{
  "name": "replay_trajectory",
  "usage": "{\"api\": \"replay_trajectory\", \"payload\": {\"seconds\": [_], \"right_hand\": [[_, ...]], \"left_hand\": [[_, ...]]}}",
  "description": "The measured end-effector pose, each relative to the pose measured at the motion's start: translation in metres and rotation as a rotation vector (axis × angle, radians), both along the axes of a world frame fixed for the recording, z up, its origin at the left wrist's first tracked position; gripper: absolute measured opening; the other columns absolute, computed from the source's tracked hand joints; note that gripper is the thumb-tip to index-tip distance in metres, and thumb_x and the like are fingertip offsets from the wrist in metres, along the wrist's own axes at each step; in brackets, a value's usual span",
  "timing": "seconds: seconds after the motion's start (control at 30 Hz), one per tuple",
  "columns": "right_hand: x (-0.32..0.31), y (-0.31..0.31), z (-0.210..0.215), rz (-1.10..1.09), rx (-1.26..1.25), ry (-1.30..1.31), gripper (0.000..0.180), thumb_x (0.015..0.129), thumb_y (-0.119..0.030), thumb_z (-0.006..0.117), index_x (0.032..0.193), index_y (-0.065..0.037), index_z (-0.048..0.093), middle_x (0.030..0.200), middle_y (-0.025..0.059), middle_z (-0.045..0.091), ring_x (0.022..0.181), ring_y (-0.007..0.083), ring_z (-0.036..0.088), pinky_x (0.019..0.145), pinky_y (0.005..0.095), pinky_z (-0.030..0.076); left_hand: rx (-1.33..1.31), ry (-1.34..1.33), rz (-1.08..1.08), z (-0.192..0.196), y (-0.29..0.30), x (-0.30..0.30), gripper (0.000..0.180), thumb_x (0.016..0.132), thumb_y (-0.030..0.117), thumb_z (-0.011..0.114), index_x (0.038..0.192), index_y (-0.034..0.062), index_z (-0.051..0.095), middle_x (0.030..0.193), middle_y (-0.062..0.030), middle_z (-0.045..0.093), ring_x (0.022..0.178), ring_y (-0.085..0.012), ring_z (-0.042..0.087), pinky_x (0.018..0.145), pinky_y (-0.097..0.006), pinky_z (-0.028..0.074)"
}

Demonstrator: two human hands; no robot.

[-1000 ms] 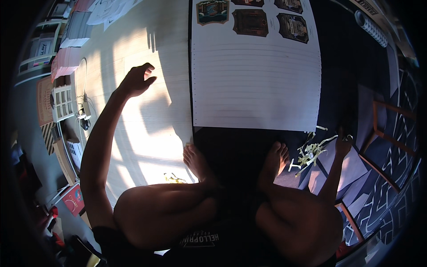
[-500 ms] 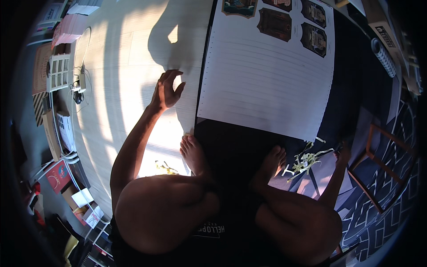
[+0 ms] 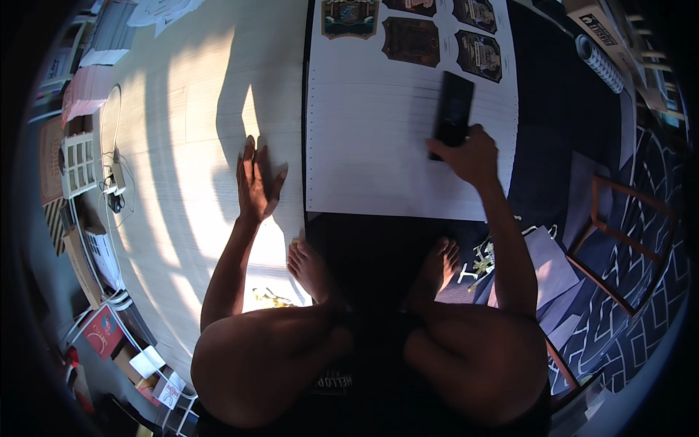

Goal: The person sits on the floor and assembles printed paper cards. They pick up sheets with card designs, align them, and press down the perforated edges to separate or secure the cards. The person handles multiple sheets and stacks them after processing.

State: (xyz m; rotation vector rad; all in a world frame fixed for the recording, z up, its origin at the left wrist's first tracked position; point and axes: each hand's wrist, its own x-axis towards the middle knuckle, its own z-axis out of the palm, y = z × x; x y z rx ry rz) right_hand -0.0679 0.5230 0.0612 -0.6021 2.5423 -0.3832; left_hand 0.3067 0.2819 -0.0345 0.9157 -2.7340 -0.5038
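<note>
My right hand (image 3: 475, 156) grips the near end of a black smartphone (image 3: 455, 109) over the right part of a large white sheet (image 3: 364, 160). Whether the phone touches the sheet I cannot tell. Dark ornate label shapes (image 3: 411, 41) are printed across the sheet's far end, and small tick marks run down its left edge. Left of the sheet, my left hand (image 3: 255, 186) is open over the sunlit pale floor (image 3: 196, 146), fingers stretched forward and holding nothing. The sheet lies on a dark surface (image 3: 393, 237) between my bare feet.
Pale paper strips (image 3: 484, 258) lie by my right foot, with more scraps (image 3: 269, 297) near the left. Farther right are a wooden frame (image 3: 593, 218), a spiral-bound roll (image 3: 598, 64) and a cardboard box (image 3: 601, 29). Power cables (image 3: 116, 182) and shelving line the left side.
My right hand has come from beside the paper strips onto the sheet with the smartphone. My left hand is lower in view with straighter fingers. The whole view has shifted.
</note>
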Motion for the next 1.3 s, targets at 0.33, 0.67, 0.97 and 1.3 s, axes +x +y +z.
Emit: {"api": "replay_trajectory", "payload": {"seconds": [0.33, 0.67, 0.97, 1.3], "right_hand": [[0.036, -0.049, -0.026, 0.108, 0.212, 0.118, 0.094, 0.069, -0.070, 0.077, 0.102, 0.015, 0.059, 0.093, 0.0247, 0.064, 0.081, 0.0365, 0.072, 0.068, 0.0415, 0.060], [0.031, 0.023, -0.010, 0.067, -0.053, 0.168, 0.083, 0.076, -0.057, 0.082, 0.119, 0.010, 0.059, 0.088, 0.0181, 0.065, 0.071, 0.0293, 0.067, 0.066, 0.0373, 0.056], [0.001, -0.097, 0.003, 0.327, -0.226, -0.099, 0.067, 0.079, -0.045, 0.083, 0.120, 0.003, 0.060, 0.083, 0.0125, 0.065, 0.073, 0.0238, 0.065, 0.070, 0.0385, 0.053], [0.006, -0.384, -0.030, 0.757, -0.212, -0.100, 0.054, 0.086, -0.043, 0.075, 0.107, 0.005, 0.063, 0.096, 0.0200, 0.067, 0.089, 0.0340, 0.069, 0.074, 0.0478, 0.054]], "left_hand": [[-0.052, 0.030, -0.035, 0.006, 0.001, -0.005, 0.065, 0.094, 0.029, 0.068, 0.144, -0.0055, 0.043, 0.154, -0.0312, 0.033, 0.144, -0.0464, 0.032, 0.117, -0.059, 0.026], [-0.066, 0.097, 0.029, 0.015, -0.051, -0.020, 0.049, 0.085, 0.014, 0.073, 0.127, -0.0053, 0.057, 0.131, -0.0215, 0.054, 0.120, -0.0378, 0.049, 0.103, -0.047, 0.037], [-0.214, 0.111, 0.352, 0.000, -0.230, -0.082, 0.048, 0.091, 0.034, 0.070, 0.128, 0.0058, 0.060, 0.137, -0.0159, 0.050, 0.126, -0.0361, 0.045, 0.108, -0.050, 0.031], [-0.191, 0.151, 0.615, -0.014, -0.284, -0.086, 0.068, 0.090, 0.041, 0.069, 0.139, -0.0013, 0.048, 0.146, -0.0211, 0.044, 0.141, -0.0401, 0.036, 0.116, -0.055, 0.025]]}}
